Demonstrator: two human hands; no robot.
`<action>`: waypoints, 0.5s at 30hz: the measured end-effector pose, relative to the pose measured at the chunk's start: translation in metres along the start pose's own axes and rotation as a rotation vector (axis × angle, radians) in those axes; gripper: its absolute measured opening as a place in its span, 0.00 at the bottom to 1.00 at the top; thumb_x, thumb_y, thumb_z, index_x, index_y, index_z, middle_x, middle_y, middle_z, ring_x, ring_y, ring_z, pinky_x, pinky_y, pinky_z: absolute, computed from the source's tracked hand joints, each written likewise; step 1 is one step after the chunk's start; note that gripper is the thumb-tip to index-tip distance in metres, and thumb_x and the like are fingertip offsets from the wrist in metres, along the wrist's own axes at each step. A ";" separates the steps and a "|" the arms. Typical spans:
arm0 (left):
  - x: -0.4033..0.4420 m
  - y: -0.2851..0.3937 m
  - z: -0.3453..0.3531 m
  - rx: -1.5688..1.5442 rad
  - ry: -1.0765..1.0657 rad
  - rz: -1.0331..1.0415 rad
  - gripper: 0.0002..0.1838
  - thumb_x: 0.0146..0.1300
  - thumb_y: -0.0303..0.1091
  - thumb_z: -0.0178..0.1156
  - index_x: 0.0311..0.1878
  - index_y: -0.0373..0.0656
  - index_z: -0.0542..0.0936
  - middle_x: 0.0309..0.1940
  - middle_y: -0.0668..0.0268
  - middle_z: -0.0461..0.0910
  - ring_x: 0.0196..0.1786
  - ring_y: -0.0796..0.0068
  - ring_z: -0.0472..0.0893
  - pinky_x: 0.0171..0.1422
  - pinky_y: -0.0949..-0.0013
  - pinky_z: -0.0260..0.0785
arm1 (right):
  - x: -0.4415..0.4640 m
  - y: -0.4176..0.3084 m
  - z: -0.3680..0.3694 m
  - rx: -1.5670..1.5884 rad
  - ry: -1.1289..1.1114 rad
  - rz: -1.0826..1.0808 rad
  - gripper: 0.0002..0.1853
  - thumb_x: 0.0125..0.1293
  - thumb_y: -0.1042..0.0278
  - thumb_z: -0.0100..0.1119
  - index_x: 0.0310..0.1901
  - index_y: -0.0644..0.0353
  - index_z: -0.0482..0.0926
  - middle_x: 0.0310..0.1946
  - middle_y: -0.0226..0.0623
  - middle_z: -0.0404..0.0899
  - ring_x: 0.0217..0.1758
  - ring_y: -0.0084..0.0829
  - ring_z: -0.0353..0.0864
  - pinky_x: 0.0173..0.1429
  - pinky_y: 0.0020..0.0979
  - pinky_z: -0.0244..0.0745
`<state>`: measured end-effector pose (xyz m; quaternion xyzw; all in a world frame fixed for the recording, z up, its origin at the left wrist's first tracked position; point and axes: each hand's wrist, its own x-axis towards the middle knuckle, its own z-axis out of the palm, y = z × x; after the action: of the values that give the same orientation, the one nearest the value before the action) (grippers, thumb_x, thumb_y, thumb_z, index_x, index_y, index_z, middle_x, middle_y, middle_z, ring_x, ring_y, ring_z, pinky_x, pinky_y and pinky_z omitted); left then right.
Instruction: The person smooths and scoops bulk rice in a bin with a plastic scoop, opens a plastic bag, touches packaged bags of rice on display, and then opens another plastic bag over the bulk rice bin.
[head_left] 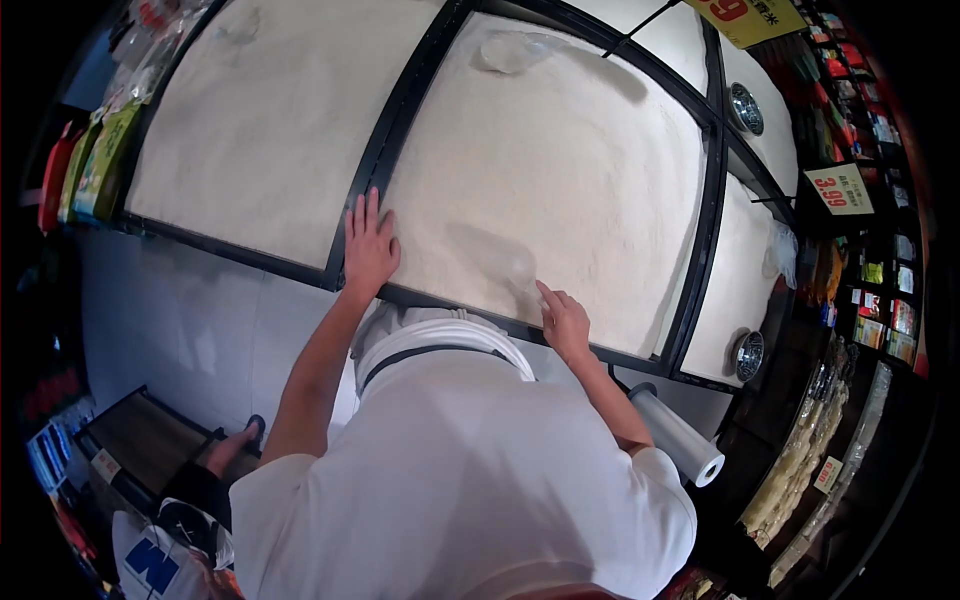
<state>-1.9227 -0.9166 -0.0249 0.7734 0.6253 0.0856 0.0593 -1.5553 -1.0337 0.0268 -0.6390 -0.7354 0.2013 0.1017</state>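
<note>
A wide bin (684,300) with a dark frame holds pale rice (560,160) in front of me. My right hand (567,322) is closed at the bin's near edge, its fingers on the handle end of a translucent plastic scoop (512,262). The scoop lies low over the rice, pointing away and to the left. My left hand (371,248) lies flat with fingers stretched out, on the near left corner of the bin by the dark divider (392,130). It holds nothing. A second clear plastic scoop or bag (512,50) rests on the rice at the far side.
Rice bins adjoin on the left and right. Metal bowls (745,108) (748,356) sit at the right. A plastic bag roll (682,440) hangs beside my right arm. Price signs (840,190) stand above the bins. Another person (165,550) is at the lower left.
</note>
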 end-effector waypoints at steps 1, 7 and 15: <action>0.000 -0.001 0.003 -0.002 0.014 0.001 0.27 0.62 0.37 0.57 0.67 0.45 0.74 0.81 0.52 0.46 0.81 0.48 0.48 0.82 0.45 0.42 | -0.001 -0.001 0.000 0.008 0.019 0.017 0.33 0.57 0.80 0.60 0.66 0.48 0.75 0.43 0.40 0.82 0.42 0.45 0.81 0.47 0.43 0.76; -0.001 0.002 -0.001 0.002 0.054 0.107 0.24 0.64 0.38 0.57 0.65 0.56 0.78 0.81 0.56 0.49 0.81 0.43 0.48 0.81 0.38 0.40 | -0.016 0.010 -0.016 0.046 0.004 0.146 0.33 0.57 0.78 0.61 0.67 0.45 0.74 0.42 0.36 0.83 0.40 0.42 0.82 0.45 0.41 0.78; -0.003 0.004 0.004 -0.018 0.117 0.187 0.20 0.61 0.40 0.62 0.58 0.54 0.83 0.77 0.58 0.60 0.80 0.43 0.50 0.79 0.34 0.40 | -0.051 0.037 -0.125 -0.038 -0.159 0.617 0.32 0.57 0.70 0.62 0.67 0.39 0.76 0.45 0.37 0.87 0.48 0.43 0.84 0.53 0.42 0.79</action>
<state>-1.9190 -0.9203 -0.0287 0.8214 0.5521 0.1413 0.0211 -1.4625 -1.0593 0.1290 -0.8160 -0.5160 0.2584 -0.0338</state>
